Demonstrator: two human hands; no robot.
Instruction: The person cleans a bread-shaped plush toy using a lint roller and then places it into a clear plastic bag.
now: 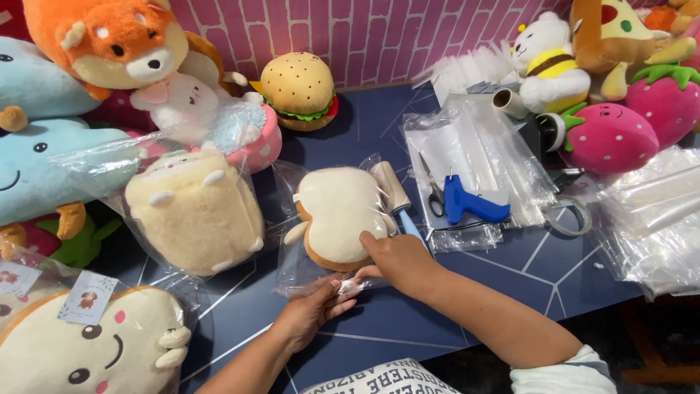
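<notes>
A cream toast-shaped plush (337,211) with a brown crust lies inside a clear plastic bag (292,273) in the middle of the dark blue table (408,321). My right hand (397,259) presses down on the plush's lower right edge through the bag. Just below it, my left hand (310,314) pinches the bag's open flap at its near end. A lint roller (394,193) with a blue handle lies against the plush's right side.
Another bagged cream plush (193,211) lies to the left, a toast plush with a face (95,343) at bottom left. A blue glue gun (467,204), scissors (434,193), tape (572,219) and stacks of clear bags (656,219) sit right. More plush toys line the pink brick wall.
</notes>
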